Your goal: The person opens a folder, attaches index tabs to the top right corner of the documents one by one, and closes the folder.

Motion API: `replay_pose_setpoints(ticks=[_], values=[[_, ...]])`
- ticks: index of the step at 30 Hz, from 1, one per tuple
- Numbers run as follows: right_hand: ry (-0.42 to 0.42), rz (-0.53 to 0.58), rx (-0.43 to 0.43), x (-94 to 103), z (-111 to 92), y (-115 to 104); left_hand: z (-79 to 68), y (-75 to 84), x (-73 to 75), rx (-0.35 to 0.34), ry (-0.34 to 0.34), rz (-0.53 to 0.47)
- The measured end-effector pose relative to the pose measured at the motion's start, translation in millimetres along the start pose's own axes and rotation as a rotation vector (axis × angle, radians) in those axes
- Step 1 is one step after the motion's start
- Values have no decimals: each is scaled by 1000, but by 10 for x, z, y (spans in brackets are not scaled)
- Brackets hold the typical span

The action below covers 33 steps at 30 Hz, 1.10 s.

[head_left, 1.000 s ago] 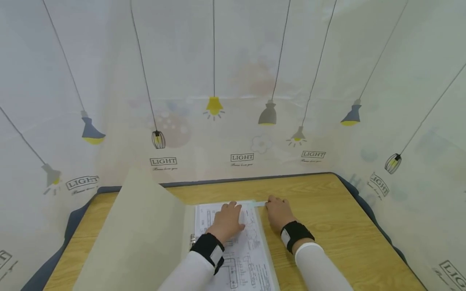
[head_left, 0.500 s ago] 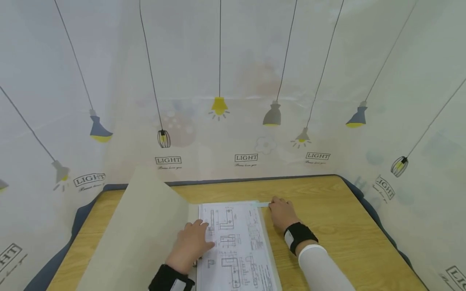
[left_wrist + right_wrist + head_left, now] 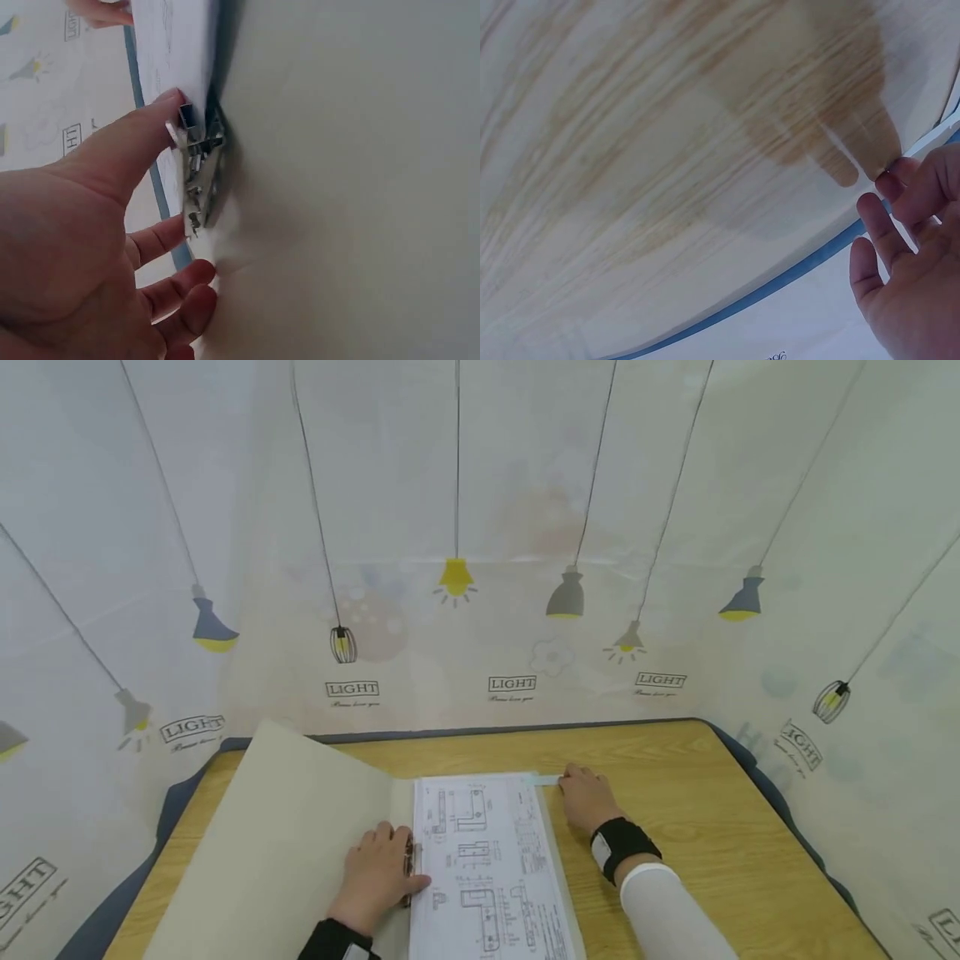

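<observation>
A folder lies on the table, its cream cover (image 3: 300,827) raised to the left and a stack of paper sheets with technical drawings (image 3: 480,868) on its right side. Along the spine runs a metal binder clip (image 3: 199,169). My left hand (image 3: 378,868) is at this clip, thumb by the edge of the sheets and the other fingers reaching past the clip with gaps between them. At the far right corner of the sheets, a narrow pale blue strip (image 3: 548,780) sticks out. My right hand (image 3: 587,797) pinches its outer end between thumb and forefinger (image 3: 892,184).
The wooden table (image 3: 720,827) extends to the right of the folder and behind it, with a dark edge band (image 3: 738,760). A pale wall covering (image 3: 420,485) printed with hanging lamps surrounds it on three sides.
My left hand has moved off the drawings, leftward and toward me, to the clip on the spine. The right hand stays at the strip's end. The raised cover has leaned slightly lower.
</observation>
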State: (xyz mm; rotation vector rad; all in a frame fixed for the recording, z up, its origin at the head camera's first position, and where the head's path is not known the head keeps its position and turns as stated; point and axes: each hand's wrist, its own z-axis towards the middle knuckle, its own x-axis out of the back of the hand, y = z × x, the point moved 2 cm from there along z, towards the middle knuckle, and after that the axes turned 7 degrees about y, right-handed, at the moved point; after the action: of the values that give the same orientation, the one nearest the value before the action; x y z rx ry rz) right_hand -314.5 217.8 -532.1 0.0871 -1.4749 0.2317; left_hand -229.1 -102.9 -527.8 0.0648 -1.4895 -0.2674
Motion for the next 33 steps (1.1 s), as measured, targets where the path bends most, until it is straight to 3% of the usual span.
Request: replay_pose_setpoints(ticks=[11, 23, 30, 33], values=[[18, 64, -29, -46, 28, 62, 78, -19, -112, 37, -50, 74], [60, 117, -70, -59, 36, 83, 71, 7, -113, 63, -69, 10], [31, 354, -161, 49, -27, 53, 57, -1, -106, 82, -72, 10], [-21, 449, -185, 136, -122, 15, 49, 0, -92, 85, -70, 6]])
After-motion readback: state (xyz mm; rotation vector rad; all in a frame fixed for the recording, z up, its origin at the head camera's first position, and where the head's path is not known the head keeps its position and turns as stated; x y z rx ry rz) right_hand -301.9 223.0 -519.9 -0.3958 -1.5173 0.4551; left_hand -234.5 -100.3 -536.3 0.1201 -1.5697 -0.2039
